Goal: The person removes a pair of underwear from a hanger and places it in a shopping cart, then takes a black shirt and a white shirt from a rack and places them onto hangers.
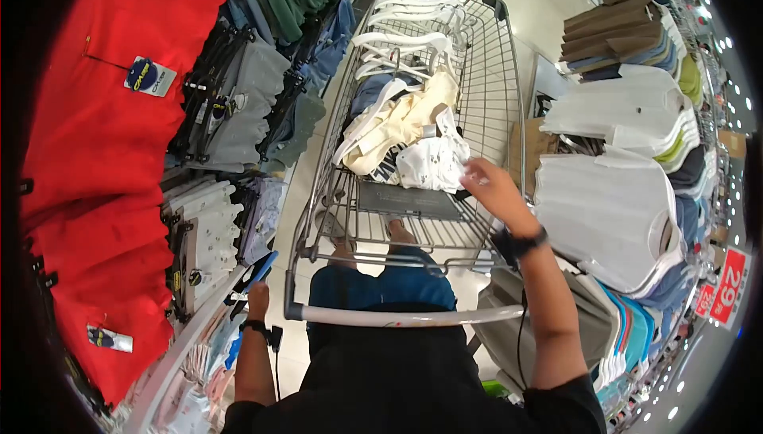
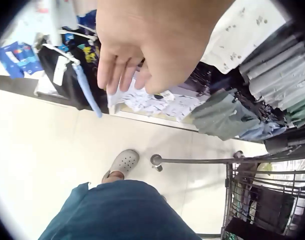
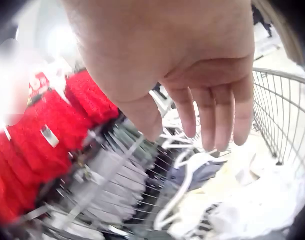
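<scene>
My right hand (image 1: pixel 499 195) reaches over the shopping cart's right side, fingertips close beside a white printed garment (image 1: pixel 433 162). In the right wrist view its fingers (image 3: pixel 207 120) hang fairly straight above the clothes, with nothing held. The cart (image 1: pixel 520 100) also holds a cream garment (image 1: pixel 409 120), a dark blue garment (image 1: pixel 372 94) and several white hangers (image 1: pixel 409 39). Down at my left side, the left hand (image 1: pixel 258 297) is beside the clothes rack. Its fingers are loosely bent and hold nothing in the left wrist view, near a light blue hanger (image 2: pixel 86 90).
Red garments (image 1: pixel 103 195) and grey ones (image 1: pixel 246 88) hang along the left. Folded-over white shirts (image 1: pixel 604 203) and brown ones (image 1: pixel 608 32) hang on the right, beside a red price sign (image 1: pixel 727 287). The cart's white handle (image 1: pixel 413 317) crosses in front of my body.
</scene>
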Motion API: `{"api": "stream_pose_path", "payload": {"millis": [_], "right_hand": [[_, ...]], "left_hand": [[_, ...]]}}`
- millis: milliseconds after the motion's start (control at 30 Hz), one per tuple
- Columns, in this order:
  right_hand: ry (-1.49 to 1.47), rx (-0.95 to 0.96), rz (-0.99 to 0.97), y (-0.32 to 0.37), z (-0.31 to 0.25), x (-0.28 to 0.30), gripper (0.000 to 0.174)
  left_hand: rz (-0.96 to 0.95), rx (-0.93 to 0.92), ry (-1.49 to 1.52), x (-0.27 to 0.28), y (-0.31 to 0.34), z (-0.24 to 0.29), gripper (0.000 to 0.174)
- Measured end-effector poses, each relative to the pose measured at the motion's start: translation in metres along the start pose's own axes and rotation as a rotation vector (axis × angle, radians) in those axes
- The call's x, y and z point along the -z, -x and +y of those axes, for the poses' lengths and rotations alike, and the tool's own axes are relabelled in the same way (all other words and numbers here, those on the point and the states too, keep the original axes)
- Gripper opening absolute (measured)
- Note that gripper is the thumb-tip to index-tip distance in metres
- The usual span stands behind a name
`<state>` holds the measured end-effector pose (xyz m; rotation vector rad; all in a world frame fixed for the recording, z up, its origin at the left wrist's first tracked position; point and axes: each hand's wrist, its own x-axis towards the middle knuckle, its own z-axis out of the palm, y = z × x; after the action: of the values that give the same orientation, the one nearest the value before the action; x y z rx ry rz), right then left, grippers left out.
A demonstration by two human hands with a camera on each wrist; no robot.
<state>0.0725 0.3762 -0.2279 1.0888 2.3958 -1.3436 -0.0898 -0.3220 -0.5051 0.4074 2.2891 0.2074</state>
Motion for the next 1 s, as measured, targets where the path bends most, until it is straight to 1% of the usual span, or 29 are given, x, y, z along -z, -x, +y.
{"api": "stream_pose_path", "payload": {"millis": [67,100,133,200,267,300,333,367,433,467,500,533,567,600,633,667,700,733,767,800,833,867,933,1000], "right_hand": [[0.412,0.19,0.097,-0.074,0.057,-0.03,0.05],[0.507,0.112,-0.012,-0.11,0.072,-0.046,0.061],[0.602,0.033,-0.117,-0.139,0.088,-0.065,0.071],[0.517,-0.17,-0.255,-0.199,0.148,-0.134,0.076],[0.499,-0.283,-0.257,-0.209,0.159,-0.166,0.055],[0.513,-0.246,-0.165,-0.209,0.162,-0.18,0.035],[0.527,-0.21,-0.073,-0.206,0.159,-0.19,0.021],[0.506,-0.167,-0.07,-0.202,0.157,-0.196,0.02],[0.42,-0.064,-0.052,-0.19,0.14,-0.191,0.019],[0.329,-0.054,-0.047,-0.186,0.129,-0.184,0.023],[0.276,0.044,-0.096,-0.187,0.117,-0.171,0.025],[0.224,0.14,-0.145,-0.187,0.104,-0.157,0.027],[0.14,0.262,-0.192,-0.185,0.081,-0.141,0.025],[0.056,0.383,-0.237,-0.178,0.049,-0.12,0.023],[-0.049,0.457,-0.324,-0.157,0.0,-0.086,0.021],[-0.154,0.531,-0.412,-0.133,-0.051,-0.055,0.02],[-0.291,0.613,-0.459,-0.11,-0.083,-0.045,0.023],[-0.38,0.661,-0.551,-0.08,-0.119,-0.027,0.021],[-0.371,0.741,-0.654,-0.054,-0.145,-0.013,0.019],[-0.36,0.821,-0.754,-0.029,-0.165,-0.004,0.019],[-0.433,0.869,-0.858,-0.006,-0.178,-0.003,0.018],[-0.505,0.915,-0.962,0.013,-0.186,-0.004,0.017],[-0.584,1.107,-1.046,0.035,-0.193,-0.002,0.018],[-0.564,1.185,-1.091,0.045,-0.185,-0.005,0.019]], "left_hand": [[-0.001,0.214,0.503,-0.005,0.058,0.014,0.025],[-0.025,0.276,0.53,-0.005,0.089,0.026,0.024],[-0.049,0.336,0.557,0.0,0.122,0.05,0.023],[-0.088,0.459,0.602,0.004,0.169,0.098,0.022],[-0.158,0.526,0.618,-0.006,0.197,0.105,0.025],[-0.163,0.539,0.64,-0.004,0.207,0.12,0.025],[-0.171,0.55,0.668,0.001,0.217,0.14,0.025],[-0.184,0.564,0.681,0.0,0.223,0.145,0.025],[-0.204,0.547,0.669,0.02,0.227,0.166,0.026],[-0.212,0.535,0.666,0.033,0.227,0.178,0.027],[-0.193,0.431,0.676,0.049,0.223,0.181,0.028],[-0.098,0.375,0.812,0.062,0.221,0.182,0.028],[0.012,0.293,0.785,0.086,0.214,0.2,0.027],[0.135,0.188,0.749,0.094,0.21,0.186,0.024],[0.235,-0.161,0.12,0.134,0.197,0.213,0.019],[0.305,0.042,0.315,0.171,0.191,0.274,0.015],[0.431,0.081,0.551,0.187,0.183,0.296,0.012],[0.429,0.062,0.535,0.209,0.178,0.315,0.018],[0.46,0.013,0.507,0.226,0.176,0.339,0.028],[0.491,-0.038,0.477,0.24,0.174,0.368,0.038],[0.602,-0.14,0.373,0.249,0.167,0.408,0.044],[0.648,-0.23,0.315,0.255,0.165,0.443,0.044],[0.656,-0.381,0.307,0.265,0.172,0.492,0.043],[0.64,-0.471,0.367,0.269,0.176,0.521,0.043]]}}
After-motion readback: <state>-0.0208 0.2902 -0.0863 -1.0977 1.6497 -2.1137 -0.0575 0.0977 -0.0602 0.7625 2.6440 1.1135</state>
